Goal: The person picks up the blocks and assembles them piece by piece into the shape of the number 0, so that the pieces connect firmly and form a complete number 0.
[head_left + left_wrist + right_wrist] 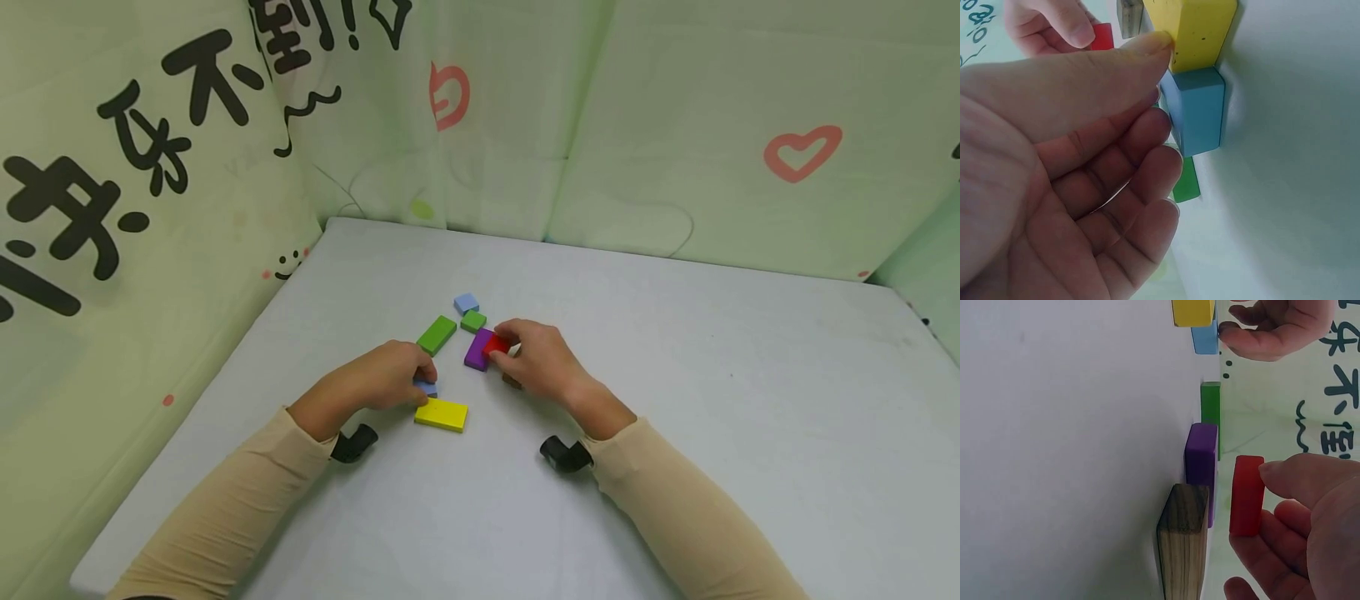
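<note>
My right hand [542, 360] pinches a red block [1247, 495] between thumb and fingers, raised off the table. In the head view the red block overlaps a purple block [476, 351]; a brown wood-grained block [1183, 540] stands beside the purple one, mostly hidden under the hand in that view. My left hand [390, 377] is at a blue block [1196, 112] and a yellow block [442, 415], which meet at a corner. Its thumb tip lies at the yellow block's edge, and its other fingers, loosely bent, are beside the blue one.
Farther back lie a long green block [437, 335], a small green block [473, 322] and a light blue block [466, 303]. The white table [712, 400] is bounded by a printed curtain [675, 125] at the back and left.
</note>
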{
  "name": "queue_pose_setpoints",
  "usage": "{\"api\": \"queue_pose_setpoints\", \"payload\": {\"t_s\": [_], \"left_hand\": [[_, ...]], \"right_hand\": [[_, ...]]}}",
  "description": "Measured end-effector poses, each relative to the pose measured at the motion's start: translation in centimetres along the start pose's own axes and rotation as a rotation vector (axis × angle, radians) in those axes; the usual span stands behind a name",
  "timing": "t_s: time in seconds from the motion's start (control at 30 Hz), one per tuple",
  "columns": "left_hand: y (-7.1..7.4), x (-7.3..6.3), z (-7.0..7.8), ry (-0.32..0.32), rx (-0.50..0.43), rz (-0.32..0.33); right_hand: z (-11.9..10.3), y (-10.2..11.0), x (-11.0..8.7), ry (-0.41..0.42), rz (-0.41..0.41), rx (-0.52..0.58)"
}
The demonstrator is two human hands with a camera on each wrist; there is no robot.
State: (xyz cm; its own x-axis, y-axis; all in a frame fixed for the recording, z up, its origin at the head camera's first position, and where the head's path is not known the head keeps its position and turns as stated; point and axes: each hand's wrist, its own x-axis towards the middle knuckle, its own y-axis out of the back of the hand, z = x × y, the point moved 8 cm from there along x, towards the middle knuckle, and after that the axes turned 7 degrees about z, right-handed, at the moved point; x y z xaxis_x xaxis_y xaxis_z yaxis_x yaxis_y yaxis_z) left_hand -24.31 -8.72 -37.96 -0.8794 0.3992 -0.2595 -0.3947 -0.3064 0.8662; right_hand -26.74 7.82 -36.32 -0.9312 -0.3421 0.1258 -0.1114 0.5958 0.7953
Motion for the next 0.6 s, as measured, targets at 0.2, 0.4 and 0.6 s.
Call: {"api": "queue_pose_setpoints", "payload": {"t_s": [0.2, 0.4, 0.6], "left_hand": [[0.0, 0.0, 0.0, 0.001, 0.006, -0.001], [0.1, -0.1, 0.0, -0.005, 0.001, 0.005], [0.2, -0.1, 0.0, -0.004, -0.011, 0.008]], "right_hand": [[-0.9, -0.1, -0.5, 0.053, 0.010, -0.009], [-2.0, -0.3, -0.9, 0.094, 0.006, -0.020], [-2.5, -0.4, -1.2, 0.110, 0.006, -0.027]]}}
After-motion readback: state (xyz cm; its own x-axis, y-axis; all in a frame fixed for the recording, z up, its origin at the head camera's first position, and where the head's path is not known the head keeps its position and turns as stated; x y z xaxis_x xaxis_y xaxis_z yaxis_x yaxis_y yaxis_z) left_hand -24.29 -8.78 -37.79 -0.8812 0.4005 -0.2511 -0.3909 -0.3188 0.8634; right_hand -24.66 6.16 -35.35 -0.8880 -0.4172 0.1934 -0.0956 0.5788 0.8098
